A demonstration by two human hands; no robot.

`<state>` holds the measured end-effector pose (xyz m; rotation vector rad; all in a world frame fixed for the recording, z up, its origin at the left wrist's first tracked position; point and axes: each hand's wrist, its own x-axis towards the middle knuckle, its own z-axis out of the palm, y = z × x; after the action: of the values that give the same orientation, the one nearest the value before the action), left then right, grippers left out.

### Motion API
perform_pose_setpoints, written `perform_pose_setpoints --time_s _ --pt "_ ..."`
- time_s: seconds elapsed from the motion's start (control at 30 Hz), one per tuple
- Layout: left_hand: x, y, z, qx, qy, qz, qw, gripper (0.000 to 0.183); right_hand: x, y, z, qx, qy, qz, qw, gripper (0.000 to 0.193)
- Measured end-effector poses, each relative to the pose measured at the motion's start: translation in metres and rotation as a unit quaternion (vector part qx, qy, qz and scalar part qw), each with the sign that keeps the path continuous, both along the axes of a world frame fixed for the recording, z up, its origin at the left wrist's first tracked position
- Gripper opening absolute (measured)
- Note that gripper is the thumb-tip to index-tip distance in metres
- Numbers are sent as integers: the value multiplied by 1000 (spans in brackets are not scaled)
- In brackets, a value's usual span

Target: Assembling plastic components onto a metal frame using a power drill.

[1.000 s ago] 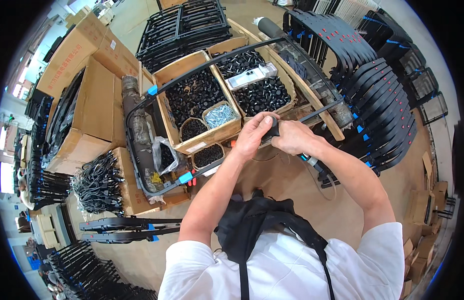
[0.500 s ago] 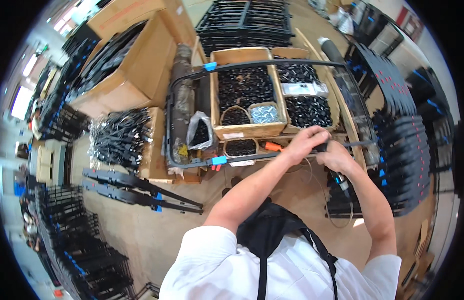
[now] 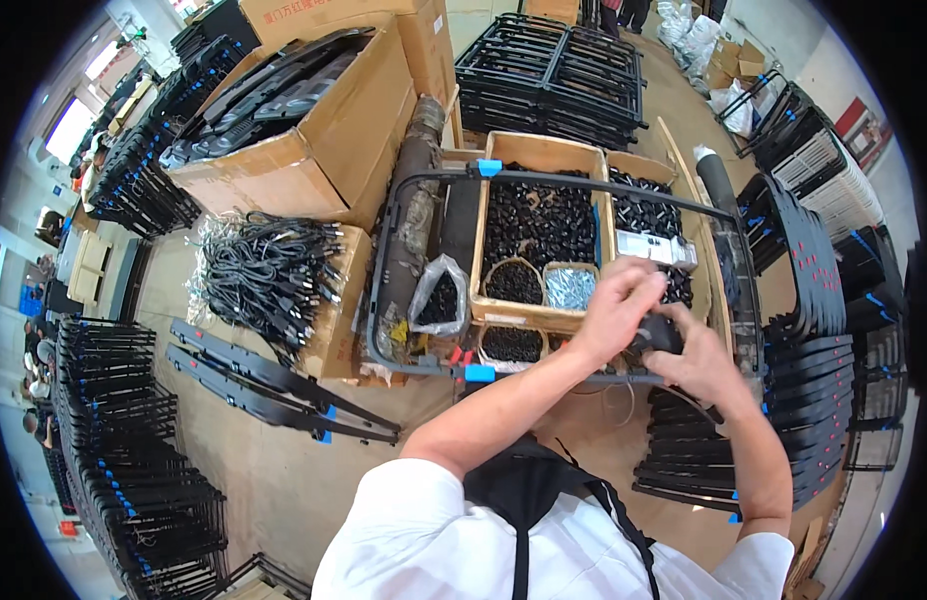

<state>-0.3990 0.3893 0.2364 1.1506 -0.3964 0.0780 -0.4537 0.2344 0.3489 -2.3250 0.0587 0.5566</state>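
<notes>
Workshop floor (image 3: 284, 470) in pale brown spreads around a cluster of parts, with a stack of dark frames (image 3: 549, 80) beyond and racked curved black parts (image 3: 799, 400) to the right. Across the middle lies a large black frame (image 3: 554, 179) with rounded corners, resting over a wooden tray (image 3: 529, 315) of black fittings; silver screws (image 3: 571, 288) fill a small basket inside it. One blue piece (image 3: 491, 168) sits on the frame's far bar, another on its near bar. Those two are in place; whether anything is fastened at the near right, where the hands work, cannot be told, nor how much remains.

The wearer's bare forearms reach forward and converge. The left hand (image 3: 624, 310) is bent at the wrist, its fingers bunched; whether they pinch something small is unclear. Just beside it, the right hand (image 3: 704, 365) has its fingers curled around what appears to be a dark tool (image 3: 664, 335), held between the hands above the frame's near bar.
</notes>
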Motion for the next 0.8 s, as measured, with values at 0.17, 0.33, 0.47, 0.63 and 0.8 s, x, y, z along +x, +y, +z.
perform_pose_setpoints --time_s 0.17,0.33,0.47,0.63,0.8 --pt "30 87 -65 108 410 -145 894 67 46 55 -68 -134 -87 109 981 71" --pt "74 147 -137 190 401 2 896 66 107 128 -161 -193 -149 271 931 72" --pt "124 188 -171 288 376 153 867 63 166 180 -211 -127 -228 260 930 74" --pt "175 216 -176 386 381 179 821 68 218 210 -237 -130 -192 260 937 75" --pt "196 218 -183 392 375 190 819 67 241 215 -250 -137 -177 253 941 72"
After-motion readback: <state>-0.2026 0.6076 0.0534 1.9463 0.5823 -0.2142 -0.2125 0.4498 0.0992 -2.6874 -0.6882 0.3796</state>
